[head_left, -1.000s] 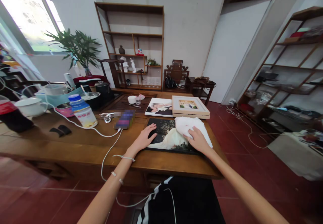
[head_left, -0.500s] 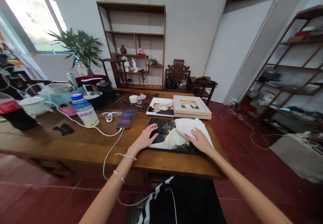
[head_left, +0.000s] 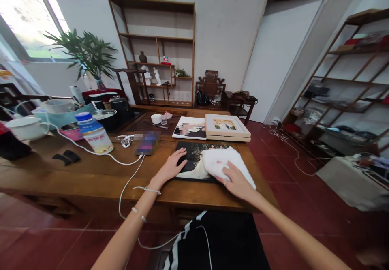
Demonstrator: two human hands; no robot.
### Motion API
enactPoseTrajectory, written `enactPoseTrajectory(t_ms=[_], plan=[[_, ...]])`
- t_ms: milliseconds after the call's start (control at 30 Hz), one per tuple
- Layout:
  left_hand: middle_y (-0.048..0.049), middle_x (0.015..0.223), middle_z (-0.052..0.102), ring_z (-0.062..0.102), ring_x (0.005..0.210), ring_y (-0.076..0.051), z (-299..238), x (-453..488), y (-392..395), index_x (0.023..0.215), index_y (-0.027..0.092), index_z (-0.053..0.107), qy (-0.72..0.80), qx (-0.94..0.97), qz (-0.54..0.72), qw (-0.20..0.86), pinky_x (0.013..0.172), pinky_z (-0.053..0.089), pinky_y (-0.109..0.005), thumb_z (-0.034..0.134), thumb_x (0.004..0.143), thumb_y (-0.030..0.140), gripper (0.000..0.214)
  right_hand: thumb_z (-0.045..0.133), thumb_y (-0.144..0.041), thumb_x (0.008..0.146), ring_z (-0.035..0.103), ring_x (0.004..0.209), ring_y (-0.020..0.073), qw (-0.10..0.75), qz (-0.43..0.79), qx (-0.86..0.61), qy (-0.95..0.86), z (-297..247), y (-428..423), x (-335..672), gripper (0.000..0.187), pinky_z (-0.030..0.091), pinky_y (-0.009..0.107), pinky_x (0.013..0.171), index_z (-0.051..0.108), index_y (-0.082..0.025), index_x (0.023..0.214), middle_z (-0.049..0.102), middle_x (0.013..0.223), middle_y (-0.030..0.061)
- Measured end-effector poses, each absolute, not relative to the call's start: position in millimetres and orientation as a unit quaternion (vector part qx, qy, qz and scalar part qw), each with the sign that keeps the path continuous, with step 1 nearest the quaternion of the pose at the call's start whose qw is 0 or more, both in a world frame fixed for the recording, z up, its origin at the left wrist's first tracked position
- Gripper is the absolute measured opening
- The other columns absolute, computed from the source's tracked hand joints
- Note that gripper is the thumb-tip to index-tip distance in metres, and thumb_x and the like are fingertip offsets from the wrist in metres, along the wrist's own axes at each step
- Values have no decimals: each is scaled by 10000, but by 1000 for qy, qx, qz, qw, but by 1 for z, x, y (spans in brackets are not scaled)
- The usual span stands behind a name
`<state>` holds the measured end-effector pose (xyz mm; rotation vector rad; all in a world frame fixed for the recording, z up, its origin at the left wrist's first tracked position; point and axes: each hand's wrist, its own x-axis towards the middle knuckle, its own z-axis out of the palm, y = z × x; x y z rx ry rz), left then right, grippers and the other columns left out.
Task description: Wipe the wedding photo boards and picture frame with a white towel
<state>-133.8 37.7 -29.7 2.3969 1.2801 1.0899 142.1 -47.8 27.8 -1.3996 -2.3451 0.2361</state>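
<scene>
Fingers of the right hand [head_left: 238, 184] bent and gathered, holding a white cloth [head_left: 223, 160] from its near side; how much is pinched and how much merely pressed flat is hidden under the folds. Cloth lies over the right part of a dark picture panel [head_left: 192, 152], covering that end. Panel rests face up on the wooden surface [head_left: 182, 193], near the front edge and directly before the person.

Left hand [head_left: 169, 167]: fingers parted, holding nothing, tips on the panel's left end, thumb apart. Reads as a steadying hand.

Step in hand, by my judgement: wiping the panel face, right side. A next move of that kind would call for light, even pressure through the cloth, the left fingers keeping the panel from sliding, and care at the panel's near edge. Dirt or moisture on it: too small to tell.

Just beyond the panel: a pale framed picture [head_left: 227, 125], and, on its left, an unframed print [head_left: 197, 130]. Further left, a phone [head_left: 147, 143] with a white cable plugged in, its screen blurred; then a blue-capped bottle [head_left: 95, 135], well apart from both hands.
</scene>
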Motion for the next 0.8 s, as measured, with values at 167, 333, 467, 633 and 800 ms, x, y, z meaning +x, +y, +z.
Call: enactPoseTrajectory(t_ms=[167,333,467,633,800], plan=[[-126,1290,514,454,1222,-242,-30,-134,37,1124,146,567,426,818,372,104,1052,347,-429,475,843,339,353,479,-399,859,450,1183,231,137,139,-445,-874,40,-68,144,237,321,366,989,606,-219,773,604,1142,76],[-119,1289,515,436,1237,-242,-29,-135,38,1138,154,555,429,823,360,98,1046,347,-454,472,845,328,351,447,-436,869,526,1042,244,140,66,-500,-852,35,2,151,295,390,312,857,594,-199,773,644,882,72],[-126,1297,507,428,1245,-234,-27,-136,37,1145,144,548,428,825,355,101,1049,346,-440,468,849,321,354,403,-387,896,554,933,235,168,36,-532,-829,31,53,149,299,356,321,865,573,-182,760,645,857,79],[-136,1291,513,436,1239,-228,-28,-135,38,1144,131,549,431,823,356,105,1051,343,-435,469,852,327,361,437,-322,884,552,951,228,189,12,-535,-823,26,49,142,237,286,374,965,584,-177,766,656,912,89],[-132,1285,521,449,1229,-227,-30,-134,39,1135,132,559,429,819,367,105,1048,349,-432,473,851,329,357,473,-273,863,458,1164,214,209,14,-496,-842,17,-17,131,167,201,413,1059,590,-185,783,582,1180,111]])
